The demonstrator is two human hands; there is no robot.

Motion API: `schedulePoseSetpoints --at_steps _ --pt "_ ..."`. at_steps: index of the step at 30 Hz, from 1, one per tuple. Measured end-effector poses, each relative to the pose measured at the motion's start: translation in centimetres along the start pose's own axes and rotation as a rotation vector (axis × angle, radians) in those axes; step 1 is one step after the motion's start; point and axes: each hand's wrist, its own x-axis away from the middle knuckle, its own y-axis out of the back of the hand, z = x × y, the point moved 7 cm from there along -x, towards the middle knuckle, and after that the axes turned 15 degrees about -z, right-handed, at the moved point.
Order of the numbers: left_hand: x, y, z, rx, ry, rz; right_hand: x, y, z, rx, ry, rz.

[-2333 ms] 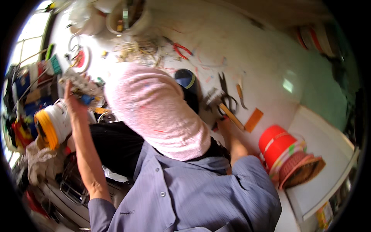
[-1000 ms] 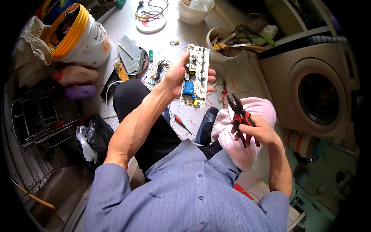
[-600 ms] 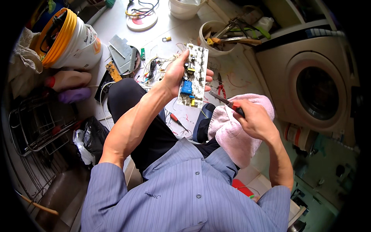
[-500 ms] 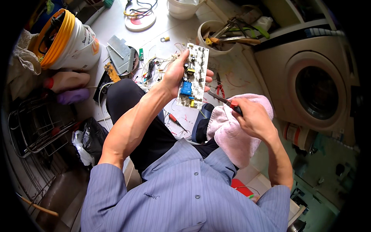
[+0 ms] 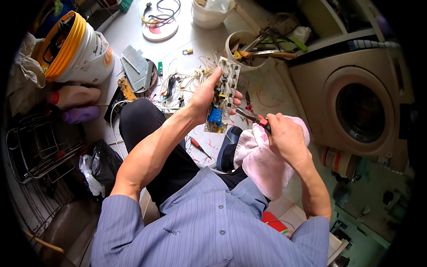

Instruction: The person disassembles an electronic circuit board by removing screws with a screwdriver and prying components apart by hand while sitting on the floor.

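My left hand [image 5: 203, 97] is closed around a long, narrow circuit board [image 5: 228, 82], thumb along its left edge and fingertips showing past the right edge. The board is tilted, with a blue block-shaped component near its lower end and smaller black and yellow parts above. My right hand [image 5: 287, 139] grips pliers [image 5: 250, 116] with red and black handles. Their metal jaws point left and reach close to the board's right edge and my left fingertips; whether they touch, I cannot tell. A pink towel [image 5: 262, 162] drapes over my right knee, below the right hand.
A red-handled screwdriver [image 5: 198, 146] lies on the floor between my feet. Loose wires [image 5: 187, 80] and metal plates [image 5: 135, 66] are strewn beyond my knees. A tool bucket [image 5: 231, 46] stands ahead, a white bucket [image 5: 91, 55] to the left, a washing machine [image 5: 320, 84] to the right.
The board has tipped and moved slightly down, so its face looks narrower. My right hand has shifted a little left with the pliers, whose jaws are nearer the board.
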Motion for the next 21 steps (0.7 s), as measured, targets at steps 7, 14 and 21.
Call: schedulePoseSetpoints --at_steps 7,14,21 --pt "-0.3 0.1 0.3 -0.094 -0.036 0.022 -0.4 -0.9 0.6 0.030 -0.004 0.035" --pt "0.2 -0.6 0.9 -0.174 -0.131 -0.020 -0.2 -2.1 0.7 -0.010 0.002 0.008" --pt "-0.3 -0.4 1.4 -0.251 -0.222 -0.019 0.2 -3.1 0.8 -0.002 -0.051 0.013"
